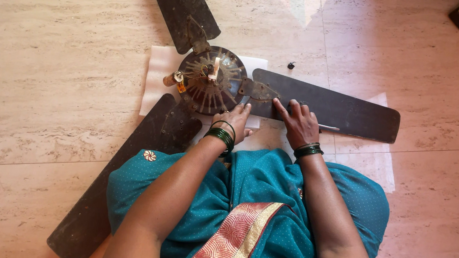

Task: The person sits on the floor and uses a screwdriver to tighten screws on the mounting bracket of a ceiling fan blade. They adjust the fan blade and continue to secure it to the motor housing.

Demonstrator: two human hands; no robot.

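dark metal fills the scene: a ceiling fan [212, 81] lies on a pale stone floor [40, 58], its round motor hub [211, 79] sitting on a white sheet [159, 70] just ahead of the person's left hand [235, 118]. that hand rests at the hub's near rim, fingers loosely curled and gripping nothing that can be seen. the right hand [297, 123] presses flat, fingers spread, on the blade [329, 107] that stretches away to its right, and a thin tool [328, 127] pokes out from beneath it; whether the hand grips the tool cannot be told. green bangles [221, 135] circle both wrists. a second blade [179, 0] runs beyond the left hand, a third [118, 185] passes behind it under the teal cloth [265, 213]. a small black screw [291, 65] lies on the floor ahead of the right hand.
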